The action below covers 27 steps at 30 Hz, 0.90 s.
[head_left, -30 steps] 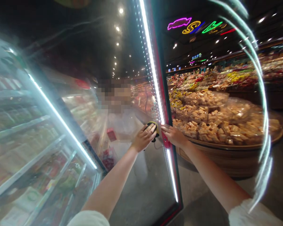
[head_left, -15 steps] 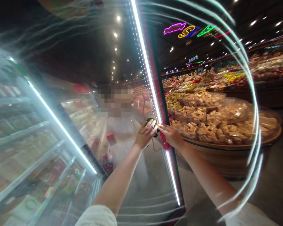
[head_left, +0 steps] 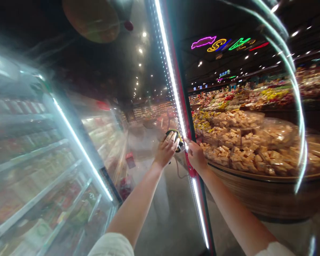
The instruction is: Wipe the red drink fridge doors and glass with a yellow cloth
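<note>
Gripping one yellow-and-black handheld tool [head_left: 180, 142] in the left hand [head_left: 167, 148], at one glass door [head_left: 178, 213], beside its red edge [head_left: 190, 167] and two light-strip segments [head_left: 171, 67]. Holding the right hand [head_left: 196, 155] at that edge, partly curled; cannot tell whether gripping.

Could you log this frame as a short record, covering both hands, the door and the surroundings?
Left hand: the left hand has its fingers over a black-and-yellow item at the glass
Right hand: the right hand is at the red door edge, beside that item; exact contact unclear
Door: glass door with a lit strip along its edge
Left side: stocked shelves, blurred
Right side: wooden display bin with packaged goods
Overhead: neon signs
</note>
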{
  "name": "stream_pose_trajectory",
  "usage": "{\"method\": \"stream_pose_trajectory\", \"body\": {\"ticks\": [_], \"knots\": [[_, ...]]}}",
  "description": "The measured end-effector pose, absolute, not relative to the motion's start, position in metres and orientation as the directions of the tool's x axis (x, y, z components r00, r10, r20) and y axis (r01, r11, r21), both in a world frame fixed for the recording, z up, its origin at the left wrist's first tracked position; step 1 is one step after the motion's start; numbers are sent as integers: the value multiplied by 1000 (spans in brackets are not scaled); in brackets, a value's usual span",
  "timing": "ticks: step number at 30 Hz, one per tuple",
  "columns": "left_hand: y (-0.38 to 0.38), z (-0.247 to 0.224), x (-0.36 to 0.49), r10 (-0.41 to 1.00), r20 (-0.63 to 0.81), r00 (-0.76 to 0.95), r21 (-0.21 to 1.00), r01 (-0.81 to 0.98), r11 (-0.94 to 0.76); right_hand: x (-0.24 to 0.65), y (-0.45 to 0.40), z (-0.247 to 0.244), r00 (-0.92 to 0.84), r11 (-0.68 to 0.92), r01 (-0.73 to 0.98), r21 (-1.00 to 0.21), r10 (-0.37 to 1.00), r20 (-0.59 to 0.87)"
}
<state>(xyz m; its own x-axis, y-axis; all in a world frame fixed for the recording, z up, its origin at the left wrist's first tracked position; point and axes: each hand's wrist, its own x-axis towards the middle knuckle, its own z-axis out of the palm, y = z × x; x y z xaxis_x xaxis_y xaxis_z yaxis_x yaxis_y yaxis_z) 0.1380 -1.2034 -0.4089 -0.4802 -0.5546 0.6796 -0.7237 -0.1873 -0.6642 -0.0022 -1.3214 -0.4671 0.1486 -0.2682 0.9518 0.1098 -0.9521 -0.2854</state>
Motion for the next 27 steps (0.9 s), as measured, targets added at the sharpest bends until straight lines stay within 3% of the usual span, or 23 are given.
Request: {"method": "stream_pose_trajectory", "body": {"ticks": [5,10,12,16,20,24,27], "knots": [[-1164,-430,142,-502,812,-299,-514,-774,-370,1,-1304,-469,213,-939,226,-258,-211,954],[-1150,-455,153,-578,594,-559,-764,-617,-189,18,-1286,-472,242,-925,216,-312,-259,935],[-1144,-442,158,-607,562,-562,-774,-616,-146,26,-1281,-468,254,-931,206,-301,-246,936],[-1114,-419,164,-633,692,-348,-629,-719,-293,36,-1273,-463,274,-953,181,-242,-187,943],[-1082,-449,164,-539,825,-173,-476,-727,-495,40,-1267,-474,333,-971,136,-196,-142,932],[-1081,-478,166,-566,739,-366,-641,-638,-425,44,-1258,-485,333,-984,84,-159,-122,935],[-1083,-459,170,-596,673,-438,-709,-612,-351,48,-1249,-481,305,-992,41,-118,-100,947]]}}
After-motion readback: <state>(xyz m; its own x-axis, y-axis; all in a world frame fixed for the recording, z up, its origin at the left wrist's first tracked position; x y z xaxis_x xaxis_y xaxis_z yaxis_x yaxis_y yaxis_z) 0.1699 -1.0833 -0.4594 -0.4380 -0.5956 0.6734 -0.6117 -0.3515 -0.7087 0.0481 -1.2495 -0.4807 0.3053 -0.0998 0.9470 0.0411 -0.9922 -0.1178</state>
